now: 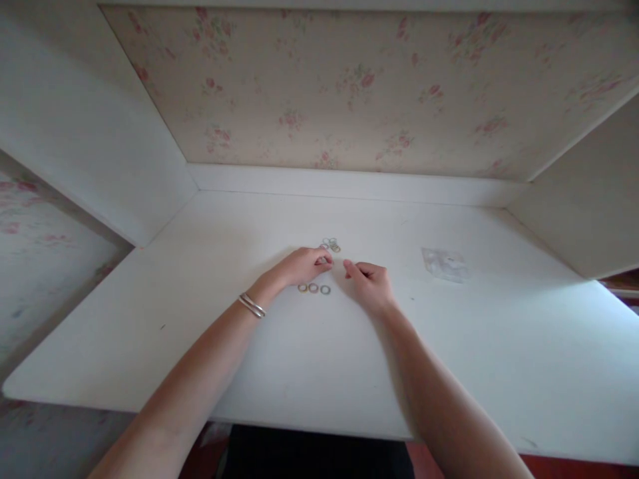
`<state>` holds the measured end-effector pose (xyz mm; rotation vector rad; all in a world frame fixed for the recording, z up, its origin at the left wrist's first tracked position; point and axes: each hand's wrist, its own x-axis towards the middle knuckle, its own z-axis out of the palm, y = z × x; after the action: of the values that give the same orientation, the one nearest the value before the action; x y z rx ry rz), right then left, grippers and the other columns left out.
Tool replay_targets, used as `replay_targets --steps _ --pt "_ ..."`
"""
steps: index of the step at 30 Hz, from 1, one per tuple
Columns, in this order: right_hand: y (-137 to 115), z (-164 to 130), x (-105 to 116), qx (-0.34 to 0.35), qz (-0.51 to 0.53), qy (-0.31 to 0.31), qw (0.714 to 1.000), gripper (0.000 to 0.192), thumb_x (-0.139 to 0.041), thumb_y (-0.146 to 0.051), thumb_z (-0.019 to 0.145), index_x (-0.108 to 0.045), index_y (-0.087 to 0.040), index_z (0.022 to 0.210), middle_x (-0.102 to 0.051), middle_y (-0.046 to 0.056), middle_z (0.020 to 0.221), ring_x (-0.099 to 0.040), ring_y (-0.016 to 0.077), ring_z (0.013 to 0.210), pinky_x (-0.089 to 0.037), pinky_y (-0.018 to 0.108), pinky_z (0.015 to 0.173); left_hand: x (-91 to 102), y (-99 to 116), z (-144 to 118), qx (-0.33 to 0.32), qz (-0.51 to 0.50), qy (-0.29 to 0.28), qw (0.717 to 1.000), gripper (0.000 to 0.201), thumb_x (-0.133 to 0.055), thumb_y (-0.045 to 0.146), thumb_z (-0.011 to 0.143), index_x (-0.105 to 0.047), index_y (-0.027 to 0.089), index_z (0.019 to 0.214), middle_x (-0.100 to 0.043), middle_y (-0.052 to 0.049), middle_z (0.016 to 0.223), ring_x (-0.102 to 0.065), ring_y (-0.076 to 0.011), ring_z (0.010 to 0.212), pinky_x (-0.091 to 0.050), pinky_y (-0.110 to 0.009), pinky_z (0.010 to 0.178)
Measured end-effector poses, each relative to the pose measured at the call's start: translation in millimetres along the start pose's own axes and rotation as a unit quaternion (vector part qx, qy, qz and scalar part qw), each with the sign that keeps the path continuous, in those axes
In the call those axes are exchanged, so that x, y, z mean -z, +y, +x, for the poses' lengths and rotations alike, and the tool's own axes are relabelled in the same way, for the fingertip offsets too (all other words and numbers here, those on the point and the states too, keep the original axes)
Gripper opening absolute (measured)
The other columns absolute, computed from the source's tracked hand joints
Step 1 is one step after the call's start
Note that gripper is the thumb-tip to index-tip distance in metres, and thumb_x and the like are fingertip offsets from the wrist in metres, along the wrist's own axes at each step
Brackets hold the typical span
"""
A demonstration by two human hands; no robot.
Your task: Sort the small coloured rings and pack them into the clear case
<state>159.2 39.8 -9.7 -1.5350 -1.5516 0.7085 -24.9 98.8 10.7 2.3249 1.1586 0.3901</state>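
Over the middle of a white tabletop (239, 233), my left hand (303, 265) is closed in a pinch, and whatever its fingertips hold is too small to make out. Just to its right is my right hand (370, 285), fingers curled and thumb against the forefinger. A gap separates the two hands, and any item in the right fingers is hidden. Beyond my left fingertips lies a small cluster of rings (333, 245), thin and metallic, partly overlapping. Nearer to me, below the left hand, three rings lie in a row: a goldish ring (302, 289), a middle ring (313, 289) and a silvery ring (325, 290).
To the right lies a clear plastic bag (445, 265). White side panels (90, 113) and a floral back wall (319, 93) enclose the tabletop. A silvery bracelet (252, 305) is on my left wrist. The table's front edge runs close to my body.
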Motion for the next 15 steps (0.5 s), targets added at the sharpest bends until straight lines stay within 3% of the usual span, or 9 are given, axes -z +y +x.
replay_targets --steps 4,9,15 --pt "1 5 4 -0.044 0.039 0.021 0.998 0.053 -0.046 -0.060 0.080 -0.064 -0.014 0.060 -0.033 -0.004 0.046 -0.031 0.0087 0.047 -0.022 0.024 0.046 -1.7 -1 9 -0.003 0.076 -0.026 0.997 0.021 -0.050 0.036 0.084 -0.068 0.025 0.090 -0.070 0.000 0.085 -0.062 -0.0139 0.073 -0.043 -0.022 0.067" --pt "0 7 3 -0.039 0.033 0.008 0.999 0.052 -0.047 -0.060 0.079 -0.065 -0.015 0.060 -0.037 -0.003 0.047 -0.034 0.0092 0.049 -0.025 0.023 0.047 0.9 1 6 -0.002 0.088 -0.040 0.995 0.024 -0.047 0.034 0.086 -0.068 0.023 0.083 -0.069 -0.001 0.080 -0.061 -0.0141 0.072 -0.043 -0.022 0.067" --pt "0 6 1 -0.035 0.022 0.007 0.999 0.054 -0.045 -0.061 0.079 -0.066 -0.014 0.061 -0.039 -0.002 0.047 -0.034 0.0094 0.048 -0.024 0.023 0.046 10.6 7 -27 0.028 0.040 0.063 0.997 0.024 -0.047 0.035 0.089 -0.066 0.020 0.091 -0.068 -0.002 0.079 -0.059 -0.0124 0.069 -0.043 -0.022 0.065"
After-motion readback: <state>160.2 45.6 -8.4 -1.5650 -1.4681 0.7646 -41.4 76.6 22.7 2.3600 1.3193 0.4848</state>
